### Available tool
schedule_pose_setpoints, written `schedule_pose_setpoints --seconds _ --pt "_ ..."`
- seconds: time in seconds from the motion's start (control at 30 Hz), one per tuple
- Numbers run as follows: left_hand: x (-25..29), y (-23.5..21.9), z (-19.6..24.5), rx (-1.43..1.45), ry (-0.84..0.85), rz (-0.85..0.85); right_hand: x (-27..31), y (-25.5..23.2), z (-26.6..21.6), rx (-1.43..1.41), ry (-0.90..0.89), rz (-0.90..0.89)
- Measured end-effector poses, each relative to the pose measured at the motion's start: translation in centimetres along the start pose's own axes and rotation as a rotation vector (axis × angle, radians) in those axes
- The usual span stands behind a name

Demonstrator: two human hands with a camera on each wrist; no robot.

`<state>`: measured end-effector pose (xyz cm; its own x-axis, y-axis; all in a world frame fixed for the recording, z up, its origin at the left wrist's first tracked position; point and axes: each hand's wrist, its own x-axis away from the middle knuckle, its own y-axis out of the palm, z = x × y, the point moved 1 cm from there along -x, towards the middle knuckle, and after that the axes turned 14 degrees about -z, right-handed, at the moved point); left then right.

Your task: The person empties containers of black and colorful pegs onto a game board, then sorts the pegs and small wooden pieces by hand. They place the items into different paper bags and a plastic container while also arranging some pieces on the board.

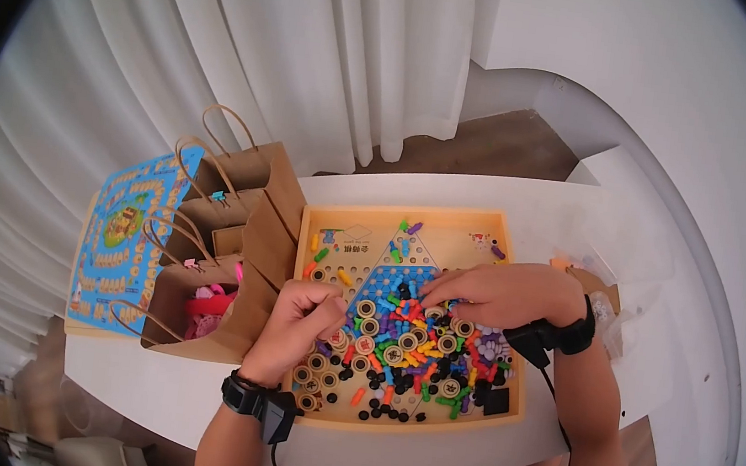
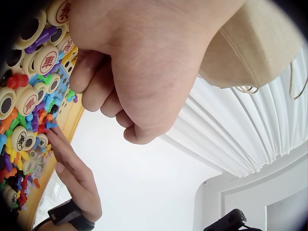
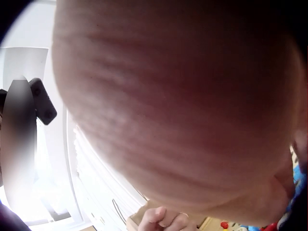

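Note:
Several coloured pegs, black pieces and round wooden discs [image 1: 392, 354] lie heaped in a shallow wooden tray [image 1: 397, 427]. Over the tray's left side is the left hand [image 1: 296, 327], its fingers curled into the palm; nothing shows in it, though the inside of the fist is hidden. The left wrist view shows this left hand [image 2: 139, 67] beside the discs [image 2: 48, 60]. With fingers fairly straight and pointing left, the right hand [image 1: 504, 296] reaches over the heap's upper right part, fingertips at the pieces. Its palm [image 3: 173, 110] fills most of the right wrist view.
Brown paper bags [image 1: 265, 248] with handles stand left of the tray, one holding pink and red items. A blue printed game board [image 1: 122, 237] leans beyond them. Clear plastic packaging [image 1: 608, 306] lies on the white table [image 1: 320, 453] at the right. White curtains [image 1: 274, 47] hang behind.

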<state>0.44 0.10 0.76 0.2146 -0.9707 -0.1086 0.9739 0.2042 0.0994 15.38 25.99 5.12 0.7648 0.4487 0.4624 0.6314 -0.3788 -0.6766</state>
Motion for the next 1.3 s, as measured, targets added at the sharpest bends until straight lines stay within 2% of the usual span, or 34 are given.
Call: schedule_pose_setpoints --seconds 0.1,0.17,0.27,0.4,0.57,0.7,0.77,0.97,1.1,1.17,1.3 --pt "0.0 -0.1 -0.1 0.011 -0.001 0.004 1.1 -0.7 -0.4 -0.135 0.021 0.062" --pt "0.1 0.0 -0.2 0.026 -0.002 0.011 1.7 -0.8 0.4 -0.081 0.107 0.363" --pt "0.0 0.1 0.1 0.015 -0.006 0.001 1.6 -1.0 0.2 -0.066 0.230 0.423" --pt "0.0 0.0 0.1 0.013 0.000 0.002 0.5 0.0 1.8 0.004 0.258 0.340" --pt "0.0 0.0 0.0 0.027 -0.004 0.006 0.4 0.4 1.7 0.013 0.192 0.201" --pt "0.0 0.1 0.2 0.028 -0.009 0.023 1.1 -0.5 0.6 -0.072 0.253 0.209" --pt "0.0 0.2 0.3 0.037 -0.012 0.032 1.6 -0.8 0.3 -0.085 0.358 0.380" --pt "0.0 -0.1 0.3 0.043 -0.015 0.028 1.2 0.8 1.2 0.014 0.407 0.468" --pt "0.2 -0.3 0.3 0.076 -0.051 0.025 1.4 0.5 0.2 0.105 0.487 0.384" --pt "0.2 -0.3 0.3 0.085 -0.049 0.026 1.6 -0.2 -0.5 0.060 0.473 0.303" --pt "0.1 -0.3 0.3 0.083 -0.048 0.029 1.9 -1.1 -1.1 -0.064 0.450 0.254"
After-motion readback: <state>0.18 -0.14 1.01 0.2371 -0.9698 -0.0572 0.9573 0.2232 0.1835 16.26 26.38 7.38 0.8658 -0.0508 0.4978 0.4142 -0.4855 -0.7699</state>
